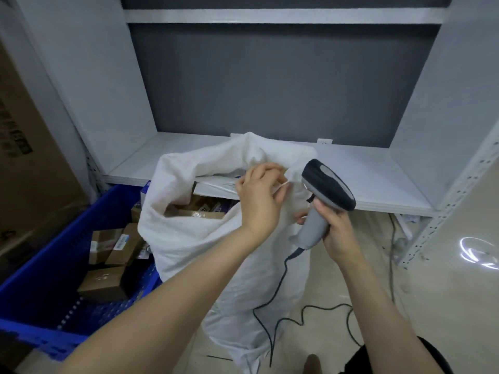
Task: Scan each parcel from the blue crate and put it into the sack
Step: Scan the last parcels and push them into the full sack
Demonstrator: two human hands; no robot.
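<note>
Left hand (260,199) pinches sack (205,238) rim; right hand (336,233) clamps scanner (324,195)

I see a white woven-cloth sack (205,238), rough and matt; left of it, a glossy blue perforated plastic crate (54,268) holding brown cardboard parcels (104,283).

The left hand (260,197) is at the open mouth of the white woven sack (205,238), and its fingers pinch a thin white parcel (216,188) that lies across the opening. Inside the sack some brown cardboard boxes (199,210) are visible. The right hand (337,233) grips the grey handle of a barcode scanner (324,195); its dark head points toward the sack. The scanner's black cable (272,306) falls down to the floor. Just left of the sack stands the blue crate (40,300), with several small cardboard parcels (108,282) in it. Behind is a white metal shelf (378,182).
</note>
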